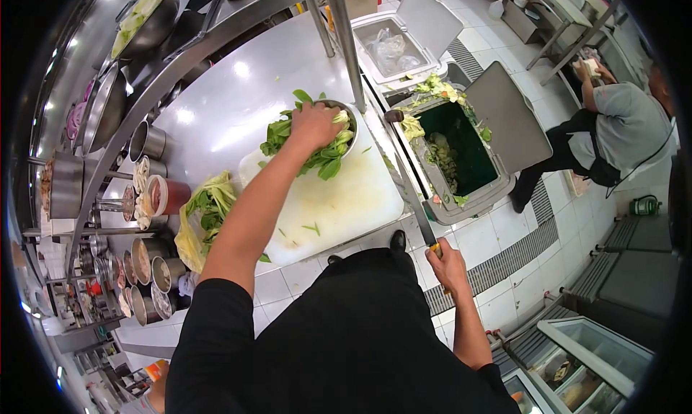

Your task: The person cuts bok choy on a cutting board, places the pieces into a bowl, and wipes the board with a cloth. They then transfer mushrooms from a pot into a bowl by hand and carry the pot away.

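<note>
My left hand (315, 128) presses on leafy greens (331, 160) in a round metal bowl (352, 129), its fingertips partly hidden among the leaves. Some leaves hang over the bowl's near side onto a white cutting board (324, 212), where a few green scraps lie. Off to the right, my right hand (450, 268) is closed round the yellow and black handle of a long knife (420, 216), the blade pointing up and away from me. More greens in a yellowish plastic bag (189, 234) are left of the board.
An open bin (461, 214) with vegetable scraps stands right of the counter, a white container (389, 48) with clear bags beyond it. Metal pots (148, 141) and a red-filled tub (169, 196) line the left. Another person (613, 126) works at far right. A metal post (347, 50) rises behind the bowl.
</note>
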Demonstrator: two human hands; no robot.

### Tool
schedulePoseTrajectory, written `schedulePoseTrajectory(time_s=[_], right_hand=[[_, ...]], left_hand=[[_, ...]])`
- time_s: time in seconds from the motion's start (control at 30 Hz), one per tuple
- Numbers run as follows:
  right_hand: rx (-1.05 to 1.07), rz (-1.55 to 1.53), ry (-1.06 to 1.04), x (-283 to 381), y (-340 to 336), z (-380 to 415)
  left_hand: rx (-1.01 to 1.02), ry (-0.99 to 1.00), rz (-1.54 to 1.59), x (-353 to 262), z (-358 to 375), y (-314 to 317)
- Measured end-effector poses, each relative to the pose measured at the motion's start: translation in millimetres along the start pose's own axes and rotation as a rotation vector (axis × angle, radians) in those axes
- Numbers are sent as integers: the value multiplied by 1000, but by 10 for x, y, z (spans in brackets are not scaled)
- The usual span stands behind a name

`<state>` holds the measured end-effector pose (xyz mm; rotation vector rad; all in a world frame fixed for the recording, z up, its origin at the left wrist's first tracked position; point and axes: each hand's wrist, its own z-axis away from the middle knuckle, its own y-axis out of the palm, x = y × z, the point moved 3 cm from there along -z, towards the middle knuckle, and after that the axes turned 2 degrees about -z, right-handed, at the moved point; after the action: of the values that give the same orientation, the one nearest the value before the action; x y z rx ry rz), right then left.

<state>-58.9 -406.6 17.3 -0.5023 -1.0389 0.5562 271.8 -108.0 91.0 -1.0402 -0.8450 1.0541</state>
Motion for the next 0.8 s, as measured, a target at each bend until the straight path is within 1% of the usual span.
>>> schedulePoseTrajectory(time_s=[0.07,0.13,0.2,0.23,0.27,0.3,0.33,0.37,0.4,0.47,0.53,0.6,0.67,0.7,0.73,0.77,0.8], right_hand=[[7,15,-9,19,-28,-45],[52,44,-6,86,-67,-86],[73,53,-28,136,-82,-85],[95,55,-47,170,-66,-100],[120,68,-82,169,-20,-119],[119,39,-75,115,30,-130],[126,10,-68,75,81,-143],[156,15,-84,50,120,-157],[179,18,-94,46,148,-169],[236,33,-99,192,121,-137],[293,82,-84,305,101,-101],[320,128,-111,364,114,-99],[404,197,-144,432,158,-92],[418,234,-169,444,221,-118],[422,248,-178,528,246,-121],[413,281,-261,676,296,-115],[402,312,-343,826,353,-110]], left_hand=[[-88,15,-41,-3,15,151],[-97,3,-32,16,-15,113],[-14,-11,-15,1,-12,32],[-38,-33,38,-30,65,-54],[-137,-51,66,-49,135,-97],[-350,-68,97,-58,228,-108],[-573,-39,196,-60,397,-203],[-743,-26,332,-50,585,-291],[-829,-36,571,-27,821,-382],[-963,-138,743,201,1332,-356],[-1050,-393,1029,723,1691,91],[-1085,-717,967,1438,2115,641],[-950,-927,782,2157,2490,1239],[-958,-938,786,2329,2522,1442],[-895,-894,633,2460,2532,1600],[-828,-851,483,2549,2543,1673],[-835,-865,488,2578,2527,1630]])
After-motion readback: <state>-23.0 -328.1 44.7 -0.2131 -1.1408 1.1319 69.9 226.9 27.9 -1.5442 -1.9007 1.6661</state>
